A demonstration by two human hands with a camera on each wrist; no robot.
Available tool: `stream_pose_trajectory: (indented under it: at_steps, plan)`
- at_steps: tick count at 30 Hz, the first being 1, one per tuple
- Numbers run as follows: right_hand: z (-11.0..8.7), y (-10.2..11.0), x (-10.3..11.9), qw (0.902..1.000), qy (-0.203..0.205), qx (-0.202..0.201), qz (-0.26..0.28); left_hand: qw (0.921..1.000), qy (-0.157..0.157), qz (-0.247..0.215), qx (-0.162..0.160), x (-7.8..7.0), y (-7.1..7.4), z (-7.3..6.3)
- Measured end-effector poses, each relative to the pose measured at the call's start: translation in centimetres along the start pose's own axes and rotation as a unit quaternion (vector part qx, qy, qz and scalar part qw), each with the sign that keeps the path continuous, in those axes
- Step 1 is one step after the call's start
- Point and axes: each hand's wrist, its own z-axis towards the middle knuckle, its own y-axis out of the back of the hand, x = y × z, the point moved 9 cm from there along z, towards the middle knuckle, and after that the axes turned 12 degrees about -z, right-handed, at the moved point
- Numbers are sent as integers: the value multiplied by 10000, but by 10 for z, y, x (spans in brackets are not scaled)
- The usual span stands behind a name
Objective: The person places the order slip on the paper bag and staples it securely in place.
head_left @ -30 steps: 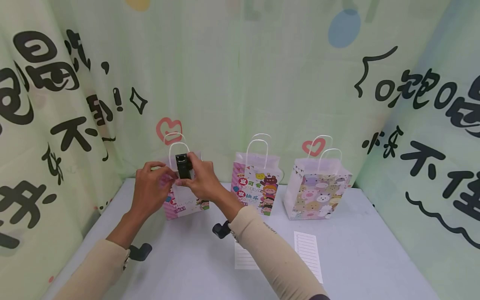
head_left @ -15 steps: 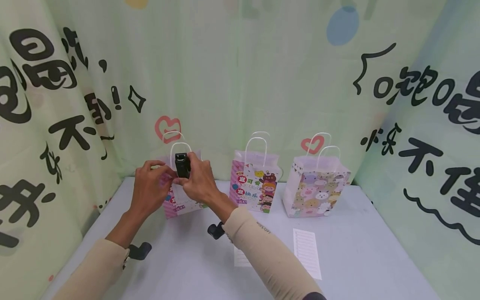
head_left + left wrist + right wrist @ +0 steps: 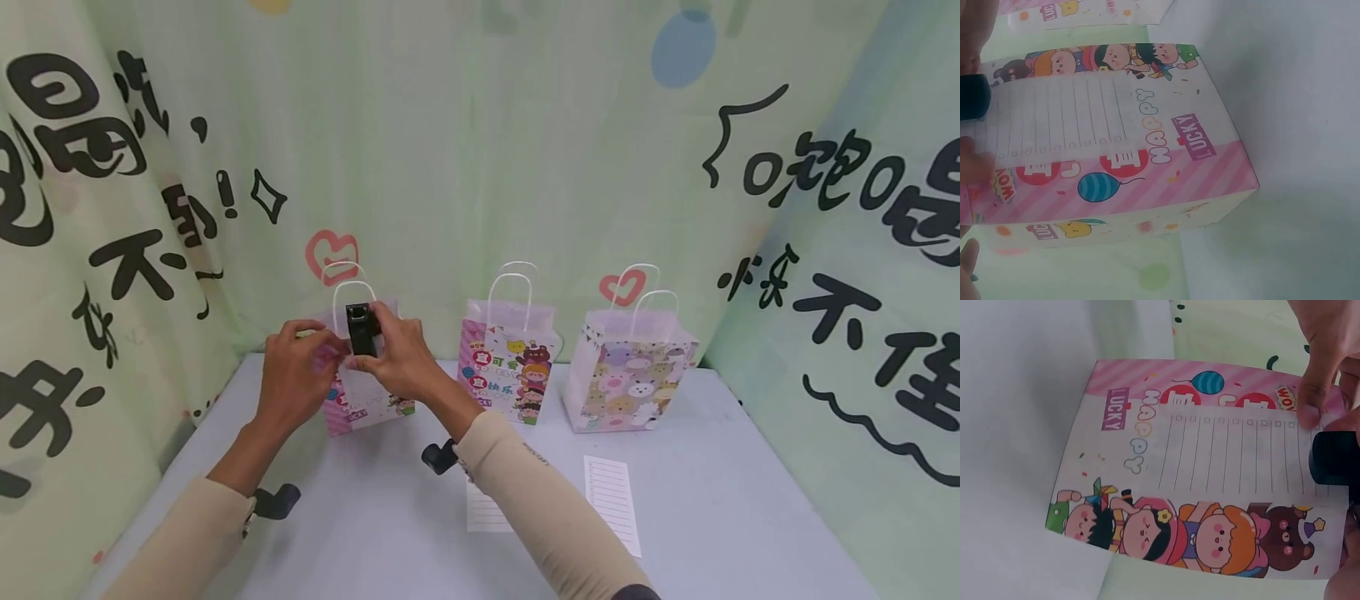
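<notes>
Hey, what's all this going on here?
A person's right hand holds a small black stapler-like tool over the top end of a white lined paper slip against the front of a pink-and-white paper bag. Their left hand pinches the bag beside the slip's corner. Two more printed paper bags stand alongside.

A pale, bluish-white surface (image 3: pixel 360 525) fills the lower part of the scene, broadening toward its near side. Three upright paper bags stand in a row along its far side, well apart at the left and closer together toward the right: a pink-and-white left bag (image 3: pixel 378 400), its base slightly angled; a matching middle bag (image 3: pixel 510 375); and a right bag (image 3: pixel 637 387) covered in pastel animal faces. Nearer, right of centre, two white lined cards lie flat: a left card (image 3: pixel 486 510), partly hidden from view, and a right card (image 3: pixel 611 500), slightly slanted.
</notes>
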Motion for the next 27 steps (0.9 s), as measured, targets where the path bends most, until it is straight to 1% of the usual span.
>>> stream_pose_trajectory:
  at_steps: [2, 5, 6, 10, 12, 14, 16, 18, 20, 21, 24, 27]
  plan:
    - [1, 1, -1, 9993, -44, 3, 375, 10000, 12, -21, -35, 1, 1, 0]
    - [1, 3, -3, 9957, -106, 93, 919, 10000, 26, -67, -21, 1, 0, 0]
    - [1, 4, -3, 9947, -103, 147, 1015, 10000, 34, -71, -4, 1, 0, 0]
    - [2, 2, -4, 9937, -54, 496, 1003, 10000, 41, -55, 53, 1, -1, 0]
    - [2, 1, -6, 9916, -62, 575, 1160, 10000, -11, -11, 92, 0, -1, 0]
    - [3, 2, -8, 9869, -115, 576, 1502, 9999, -87, 17, 126, -2, -1, 0]
    - [5, 5, -11, 9787, -200, 482, 1987, 9998, -149, 57, 145, -4, -2, 1]
    - [5, 8, -13, 9726, -316, 401, 2269, 9997, -151, 87, 152, -4, -3, 1]
    - [5, 11, -14, 9722, -333, 324, 2293, 9998, -96, 100, 164, -3, -3, 1]
    - [4, 11, -14, 9740, -328, 302, 2220, 9998, -76, 110, 163, -3, -3, 1]
    - [1, 9, -11, 9827, -221, 314, 1812, 9997, -59, 158, 164, -5, -1, 0]
    - [-1, 5, -9, 9884, -164, 341, 1472, 9996, -133, 208, 121, -7, 1, 0]
